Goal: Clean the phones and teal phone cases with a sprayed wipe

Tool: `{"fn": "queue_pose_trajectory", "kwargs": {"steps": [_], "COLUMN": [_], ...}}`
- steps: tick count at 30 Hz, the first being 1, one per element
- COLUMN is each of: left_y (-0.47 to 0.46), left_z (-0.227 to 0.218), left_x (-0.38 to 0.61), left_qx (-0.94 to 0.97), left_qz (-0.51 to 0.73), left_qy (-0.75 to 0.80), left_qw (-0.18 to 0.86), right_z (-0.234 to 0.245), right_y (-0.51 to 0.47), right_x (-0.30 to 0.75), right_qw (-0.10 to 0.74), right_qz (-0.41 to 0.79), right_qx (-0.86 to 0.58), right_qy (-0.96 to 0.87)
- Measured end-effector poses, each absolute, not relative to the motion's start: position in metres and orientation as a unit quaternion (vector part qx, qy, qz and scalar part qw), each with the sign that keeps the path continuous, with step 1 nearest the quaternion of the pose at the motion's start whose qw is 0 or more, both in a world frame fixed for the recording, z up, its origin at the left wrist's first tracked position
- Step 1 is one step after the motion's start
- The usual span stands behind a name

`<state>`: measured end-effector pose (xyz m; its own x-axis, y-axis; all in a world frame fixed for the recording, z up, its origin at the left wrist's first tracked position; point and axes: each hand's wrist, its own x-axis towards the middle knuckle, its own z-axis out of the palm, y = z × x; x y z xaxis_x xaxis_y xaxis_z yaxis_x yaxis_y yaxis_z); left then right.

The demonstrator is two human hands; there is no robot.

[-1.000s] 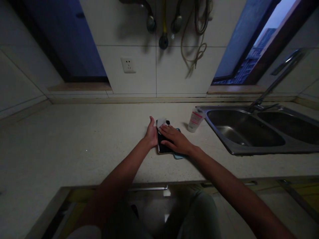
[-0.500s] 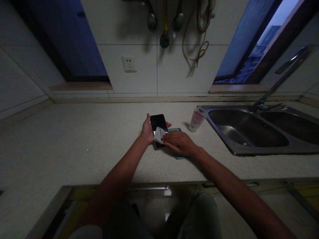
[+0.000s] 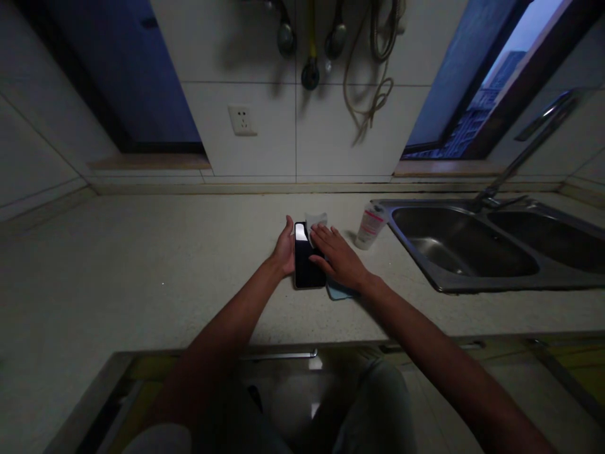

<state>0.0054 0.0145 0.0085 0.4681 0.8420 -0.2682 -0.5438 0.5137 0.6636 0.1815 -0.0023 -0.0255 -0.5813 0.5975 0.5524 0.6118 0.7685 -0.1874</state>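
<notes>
A black smartphone [image 3: 308,268] lies over the counter, its screen facing up and a bright reflection at its top left. My left hand [image 3: 284,250] grips it along the left side, thumb pointing up; the fingers underneath are hidden. On the upper right of the screen, my right hand [image 3: 338,255] presses a white tissue [image 3: 316,219] under its fingertips, its thumb over the glass. Part of the tissue sticks out past the phone's top edge. Beneath my right hand and wrist lies a light blue phone case [image 3: 339,291], mostly covered.
A clear plastic cup [image 3: 370,227] with pink print stands right of my right hand. Further right is a steel double sink [image 3: 439,287] with a tall faucet [image 3: 508,170]. A socket [image 3: 242,120], pipe valves and a looped hose [image 3: 373,107] are on the tiled wall.
My right hand has moved the tissue from the phone's lower part up to its top. The phone has turned straighter and shifted slightly right, with my left hand still on it.
</notes>
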Motion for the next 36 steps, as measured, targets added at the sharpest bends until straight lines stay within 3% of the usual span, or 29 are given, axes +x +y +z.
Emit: {"fn": "queue_pose_trajectory", "kwargs": {"steps": [7, 12, 25, 30, 36], "left_y": [0.015, 0.017, 0.004, 0.003, 0.009], "left_z": [0.011, 0.012, 0.015, 0.014, 0.023], "left_x": [0.007, 0.004, 0.012, 0.012, 0.003], "left_qx": [0.229, 0.221, 0.236, 0.223, 0.184], "left_qz": [0.445, 0.465, 0.38, 0.362, 0.441], "left_qy": [0.295, 0.313, 0.232, 0.223, 0.23], "left_qw": [0.814, 0.798, 0.864, 0.877, 0.848], "right_z": [-0.017, -0.007, -0.007, -0.005, -0.008], "right_y": [-0.02, -0.028, -0.015, -0.017, -0.023], "right_x": [0.164, 0.16, 0.168, 0.166, 0.162], "right_qw": [0.261, 0.278, 0.299, 0.293, 0.276], "right_qz": [-0.023, -0.021, -0.063, -0.07, -0.062], "right_qx": [-0.227, -0.131, -0.345, -0.326, -0.233], "right_qy": [-0.938, -0.951, -0.888, -0.896, -0.93]}}
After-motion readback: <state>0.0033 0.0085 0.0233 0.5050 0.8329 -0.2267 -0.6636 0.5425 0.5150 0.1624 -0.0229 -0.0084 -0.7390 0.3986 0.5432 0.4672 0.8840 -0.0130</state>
